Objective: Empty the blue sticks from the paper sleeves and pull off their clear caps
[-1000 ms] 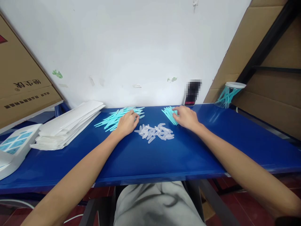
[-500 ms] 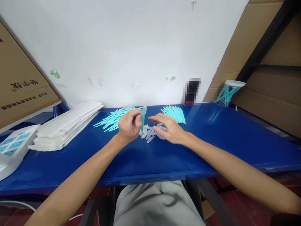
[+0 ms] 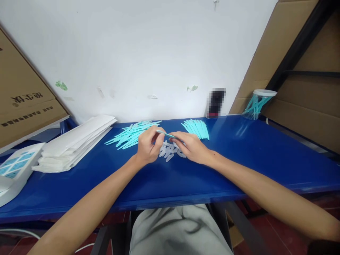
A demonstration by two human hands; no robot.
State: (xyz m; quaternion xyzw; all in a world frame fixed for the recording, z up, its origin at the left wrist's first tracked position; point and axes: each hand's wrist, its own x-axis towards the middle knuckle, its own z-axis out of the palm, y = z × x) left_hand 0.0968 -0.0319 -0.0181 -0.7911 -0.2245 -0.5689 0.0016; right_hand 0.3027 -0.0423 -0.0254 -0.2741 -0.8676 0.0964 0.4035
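Observation:
My left hand (image 3: 148, 147) pinches a thin teal plastic stick (image 3: 166, 134), held almost level above the blue table (image 3: 239, 159). My right hand (image 3: 190, 147) meets the stick's right end with its fingers closed, over a small heap of clear plastic caps (image 3: 170, 151); whether a cap is in its fingers is hidden. A loose pile of teal sticks (image 3: 132, 134) lies behind my left hand. A neater fan of teal sticks (image 3: 198, 128) lies behind my right hand.
A stack of white sleeves (image 3: 77, 140) lies at the left, with a white and blue box (image 3: 13, 170) at the table's left edge. A clear jar of teal sticks (image 3: 256, 104) stands back right. Cardboard boxes (image 3: 23, 102) flank both sides.
My left hand picked a teal stick from the left pile and turned it from upright to level. My right hand left the right fan and came to the caps and the stick's end.

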